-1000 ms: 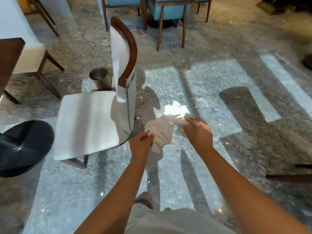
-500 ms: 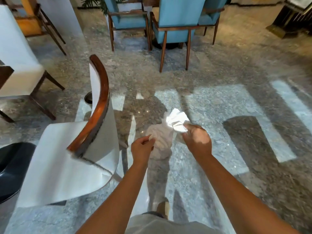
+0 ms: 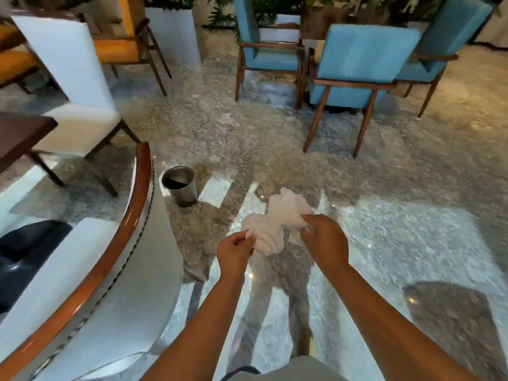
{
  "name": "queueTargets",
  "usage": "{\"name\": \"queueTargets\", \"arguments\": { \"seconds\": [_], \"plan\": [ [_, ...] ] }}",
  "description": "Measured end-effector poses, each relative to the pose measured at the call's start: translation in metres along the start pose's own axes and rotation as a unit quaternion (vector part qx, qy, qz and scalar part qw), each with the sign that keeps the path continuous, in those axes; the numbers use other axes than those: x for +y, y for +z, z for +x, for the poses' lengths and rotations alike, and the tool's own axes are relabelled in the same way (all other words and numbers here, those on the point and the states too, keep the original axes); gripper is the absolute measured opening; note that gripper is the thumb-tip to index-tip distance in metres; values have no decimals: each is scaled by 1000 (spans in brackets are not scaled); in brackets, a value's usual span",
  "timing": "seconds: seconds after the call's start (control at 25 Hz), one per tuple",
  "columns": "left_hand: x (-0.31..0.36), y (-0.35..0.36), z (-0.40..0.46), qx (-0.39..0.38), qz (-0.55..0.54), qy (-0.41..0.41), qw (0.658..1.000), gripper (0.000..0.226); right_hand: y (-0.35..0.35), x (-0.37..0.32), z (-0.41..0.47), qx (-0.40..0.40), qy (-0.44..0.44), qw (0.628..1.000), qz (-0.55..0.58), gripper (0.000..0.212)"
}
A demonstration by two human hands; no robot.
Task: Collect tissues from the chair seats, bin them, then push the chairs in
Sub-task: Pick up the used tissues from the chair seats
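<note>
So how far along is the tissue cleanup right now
Collected: a wad of white tissues is off the seats, gripped by the left hand and right hand. In hand: carrying it toward the steel bin on the floor ahead. Left: binning it, then pushing in the white chair beside you.

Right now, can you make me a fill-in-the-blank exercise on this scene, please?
1. Both hands hold crumpled white ____.
2. The metal bin stands on the ____.
3. The left hand and right hand are ____ of the white chair.
4. The chairs beyond the bin are ____.

Missing words: tissues; floor; right; blue
</note>
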State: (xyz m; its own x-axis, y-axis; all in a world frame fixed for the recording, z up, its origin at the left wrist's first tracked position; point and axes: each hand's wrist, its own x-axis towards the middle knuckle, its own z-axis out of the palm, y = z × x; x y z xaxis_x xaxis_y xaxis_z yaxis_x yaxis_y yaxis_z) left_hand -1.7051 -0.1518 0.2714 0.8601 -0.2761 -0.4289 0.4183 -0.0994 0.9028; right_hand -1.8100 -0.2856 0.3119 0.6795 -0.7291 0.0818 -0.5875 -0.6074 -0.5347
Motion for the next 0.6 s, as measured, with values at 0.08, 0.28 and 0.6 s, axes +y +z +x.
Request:
{"name": "queueTargets", "arguments": {
  "seconds": [0.08, 0.28, 0.6],
  "plan": [
    [14, 26, 26, 45, -10, -3, 999, 22, -1, 5, 55, -38, -31, 999, 2, 36],
    [46, 56, 88, 181, -50, -19, 982, 15, 19, -19, 176, -125, -149, 981, -5, 38],
    [108, 50, 241, 266, -95, -8, 959, 17, 105, -104, 344, -186, -238, 953, -9, 36]
  ]
}}
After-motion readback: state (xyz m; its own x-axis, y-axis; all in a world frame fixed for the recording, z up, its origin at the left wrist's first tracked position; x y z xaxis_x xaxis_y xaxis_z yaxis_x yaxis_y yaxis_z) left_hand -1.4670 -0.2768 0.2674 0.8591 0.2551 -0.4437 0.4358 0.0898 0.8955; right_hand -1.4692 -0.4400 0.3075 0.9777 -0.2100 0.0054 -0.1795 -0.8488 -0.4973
